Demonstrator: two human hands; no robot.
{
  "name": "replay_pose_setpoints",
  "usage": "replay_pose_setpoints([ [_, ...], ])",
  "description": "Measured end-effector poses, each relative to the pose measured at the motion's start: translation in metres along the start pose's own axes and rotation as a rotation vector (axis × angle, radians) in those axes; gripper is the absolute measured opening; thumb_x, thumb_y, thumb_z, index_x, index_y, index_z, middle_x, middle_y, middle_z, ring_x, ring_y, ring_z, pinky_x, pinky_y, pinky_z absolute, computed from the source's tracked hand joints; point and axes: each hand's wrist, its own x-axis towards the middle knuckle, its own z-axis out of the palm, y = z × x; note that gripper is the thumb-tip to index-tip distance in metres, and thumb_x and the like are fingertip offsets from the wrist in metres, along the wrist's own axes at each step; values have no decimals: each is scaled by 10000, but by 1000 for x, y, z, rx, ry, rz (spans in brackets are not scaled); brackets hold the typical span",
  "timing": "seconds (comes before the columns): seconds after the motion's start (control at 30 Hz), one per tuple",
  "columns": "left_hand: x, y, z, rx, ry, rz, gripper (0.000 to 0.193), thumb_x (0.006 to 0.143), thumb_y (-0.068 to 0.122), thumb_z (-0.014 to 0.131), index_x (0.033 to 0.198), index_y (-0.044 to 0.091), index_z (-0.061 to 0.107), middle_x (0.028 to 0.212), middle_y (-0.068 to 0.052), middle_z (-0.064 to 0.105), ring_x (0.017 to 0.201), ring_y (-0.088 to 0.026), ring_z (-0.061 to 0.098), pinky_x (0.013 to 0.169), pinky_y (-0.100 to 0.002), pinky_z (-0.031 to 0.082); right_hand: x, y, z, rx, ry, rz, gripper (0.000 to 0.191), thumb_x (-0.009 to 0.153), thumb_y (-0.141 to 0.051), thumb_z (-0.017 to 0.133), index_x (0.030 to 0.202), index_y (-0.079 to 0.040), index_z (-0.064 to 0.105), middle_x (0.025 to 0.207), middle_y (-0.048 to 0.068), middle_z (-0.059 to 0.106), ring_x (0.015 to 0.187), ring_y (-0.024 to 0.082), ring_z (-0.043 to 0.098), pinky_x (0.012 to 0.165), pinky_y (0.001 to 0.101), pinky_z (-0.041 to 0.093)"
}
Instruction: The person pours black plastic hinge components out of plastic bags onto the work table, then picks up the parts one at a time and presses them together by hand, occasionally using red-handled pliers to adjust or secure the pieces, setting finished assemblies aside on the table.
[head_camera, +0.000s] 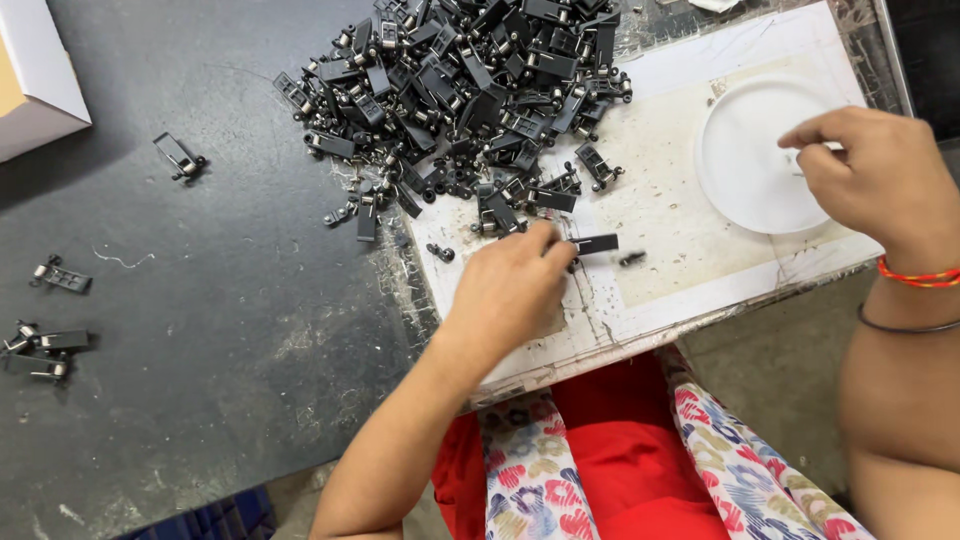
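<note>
Dark, scuffed tabletop (200, 330) fills the left of the frame, with a worn white board (680, 290) at upper right bearing a heap of small black clips (470, 90). Near centre, the left hand (505, 290) pinches one black clip (595, 243) at the board. At right, the right hand (880, 175) grips a thin white stick (830, 147) over a round white dish (750, 155).

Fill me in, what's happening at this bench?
A person sits at a dark table. The left hand pinches a small black clip part on a white board, just below a big pile of the same parts. The right hand holds something thin over a white round dish.
</note>
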Motion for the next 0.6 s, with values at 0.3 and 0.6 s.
replay_pose_setpoints([
  [0.3,25,-66,-35,-941,301,-470,370,832,25,524,1128,38,746,987,-60,765,684,-142,567,593,-309,459,65,-89,49,275,-379,-169,384,798,-211,838,1102,-4,727,908,141,754,762,230,741,695,344,587],
  [0.6,19,-80,-30,-1659,584,-562,237,1005,156,605,1064,-42,722,870,-60,603,680,-152,579,595,-292,470,74,-102,65,476,-390,-160,264,756,-159,878,902,9,737,779,77,741,707,144,703,676,285,584],
])
